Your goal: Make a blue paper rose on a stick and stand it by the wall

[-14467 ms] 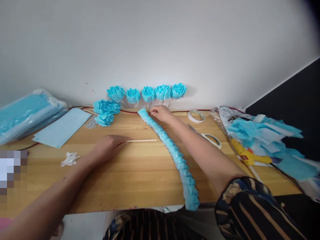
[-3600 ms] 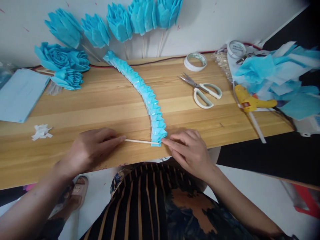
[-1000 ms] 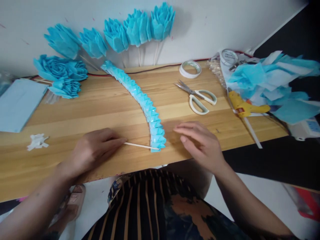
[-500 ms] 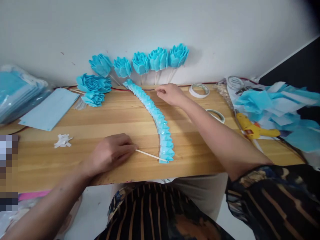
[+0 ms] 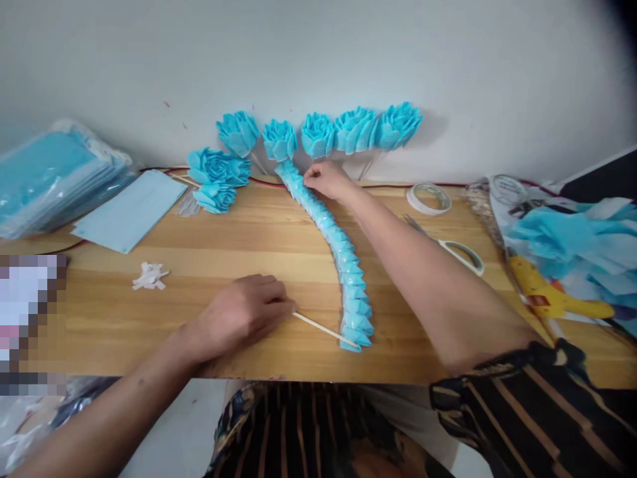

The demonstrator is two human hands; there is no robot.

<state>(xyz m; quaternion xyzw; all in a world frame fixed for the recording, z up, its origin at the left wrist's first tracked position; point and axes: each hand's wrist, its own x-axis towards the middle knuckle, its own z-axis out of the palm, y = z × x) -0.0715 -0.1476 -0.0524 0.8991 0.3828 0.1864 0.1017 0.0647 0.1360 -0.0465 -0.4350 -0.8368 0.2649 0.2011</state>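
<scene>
L hand (image 5: 249, 312) pinches thin white rod-like stick (image 5: 323, 326) by one end, thumb + fingers closed on it, wrist low by table edge; prob. held by the end so other tip can lie free across near end of long curved light-blue pleated strip (image 5: 342, 249). Strip runs over pale wooden table (image 5: 259, 249) from wall side to near edge; curve prob. due to stacked folds. R hand (image 5: 331, 180) is at strip's far end, fingertips bunched; can't tell if they grip it or just sit beside it.

Around: five bright-blue layered fabric flowers (image 5: 318, 134) on stems at back wall, prob. leaned there so petals don't get crushed. White tape roll (image 5: 411, 200) and white-handled metal scissors (image 5: 478, 264) to R; R forearm hides part of scissors. Yellow glue gun (image 5: 542, 297) farther R. Small white scraps pile (image 5: 150, 276) L, well apart from stick.
</scene>
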